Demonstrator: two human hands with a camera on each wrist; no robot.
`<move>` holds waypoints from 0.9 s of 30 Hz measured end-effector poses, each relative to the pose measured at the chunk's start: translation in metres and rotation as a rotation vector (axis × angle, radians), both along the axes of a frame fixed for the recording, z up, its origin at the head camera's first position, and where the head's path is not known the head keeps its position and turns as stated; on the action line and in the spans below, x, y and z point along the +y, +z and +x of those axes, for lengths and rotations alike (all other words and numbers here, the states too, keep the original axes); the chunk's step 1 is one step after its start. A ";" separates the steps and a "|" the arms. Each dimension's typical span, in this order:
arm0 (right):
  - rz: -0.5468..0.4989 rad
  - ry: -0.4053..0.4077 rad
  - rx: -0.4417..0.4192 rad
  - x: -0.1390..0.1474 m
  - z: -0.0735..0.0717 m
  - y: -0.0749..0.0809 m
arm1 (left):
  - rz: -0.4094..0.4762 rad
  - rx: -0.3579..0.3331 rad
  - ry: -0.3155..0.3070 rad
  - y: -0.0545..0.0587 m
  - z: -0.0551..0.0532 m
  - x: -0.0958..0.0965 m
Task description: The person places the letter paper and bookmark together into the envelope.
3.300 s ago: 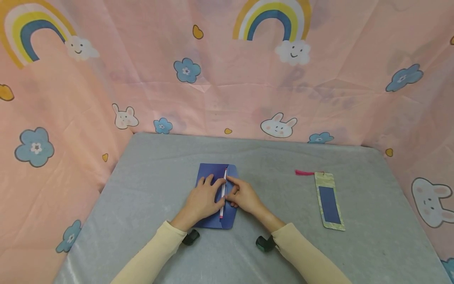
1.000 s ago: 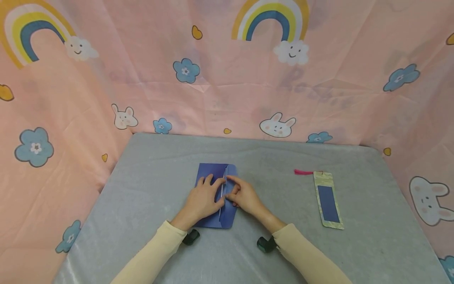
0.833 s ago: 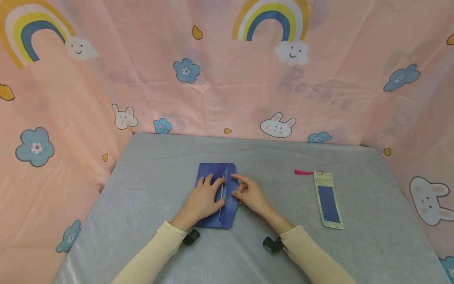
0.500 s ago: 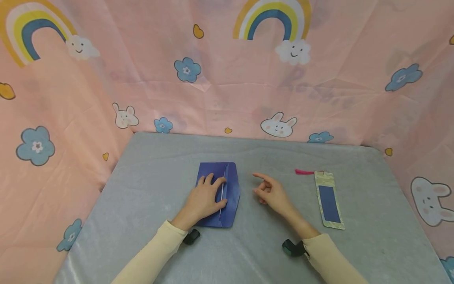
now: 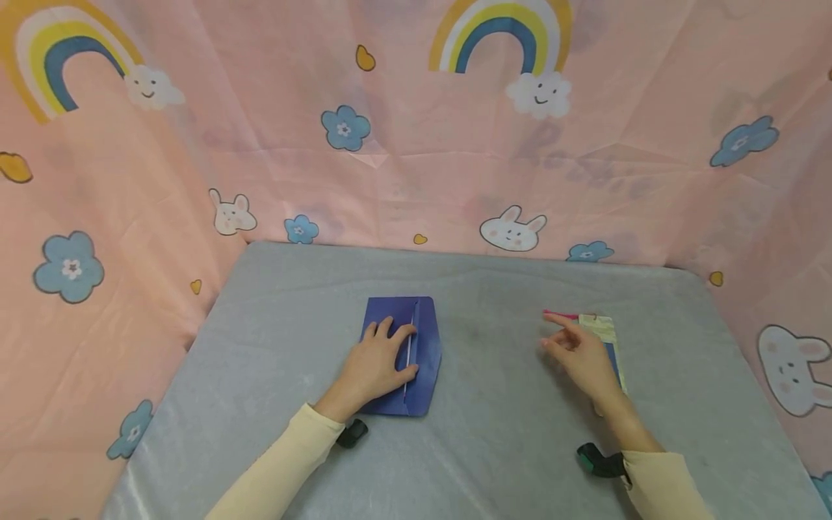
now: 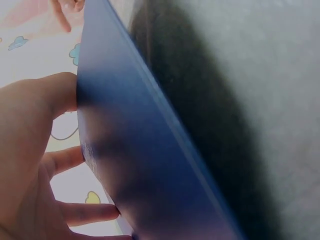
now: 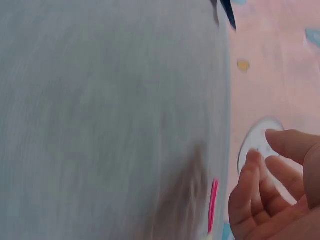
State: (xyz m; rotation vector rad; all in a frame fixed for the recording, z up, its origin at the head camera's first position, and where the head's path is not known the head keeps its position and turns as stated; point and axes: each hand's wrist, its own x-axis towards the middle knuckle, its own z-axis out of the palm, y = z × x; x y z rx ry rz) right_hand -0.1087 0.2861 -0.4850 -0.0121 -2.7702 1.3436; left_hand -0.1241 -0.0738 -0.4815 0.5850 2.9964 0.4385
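Note:
A blue envelope (image 5: 427, 354) lies on the table, its flap side to the right. My left hand (image 5: 370, 372) rests spread on it, fingers and thumb near the slit. A thin white edge (image 5: 409, 354) shows in that slit; the rest of this piece is hidden inside. In the left wrist view the envelope (image 6: 135, 140) looks raised along one side, against my fingers. My right hand (image 5: 585, 361) hovers over a green-and-blue bookmark (image 5: 598, 328), holding nothing, index finger stretched out near its pink tassel (image 5: 562, 315). Most of the bookmark is hidden behind that hand.
A grey cloth covers the table (image 5: 494, 404). Behind it and at both sides hangs a pink curtain (image 5: 403, 180) with rainbows, clouds and rabbits. Black wrist cameras, such as the right one (image 5: 599, 462), stick out near the tabletop.
A white strip with pink ends sank into the envelope's slit, leaving a thin edge. My right hand let go of the envelope and moved right, over the bookmark. My left hand stayed put.

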 end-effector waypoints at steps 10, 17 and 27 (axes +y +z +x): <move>0.146 -0.181 0.017 0.058 0.010 -0.002 | 0.000 -0.009 -0.002 0.000 0.000 0.001; 0.210 -0.224 -0.017 0.080 0.018 -0.009 | 0.004 -0.014 -0.004 0.000 0.000 0.001; 0.284 -0.144 -0.052 0.092 0.024 -0.013 | -0.004 -0.011 -0.001 0.000 0.000 0.000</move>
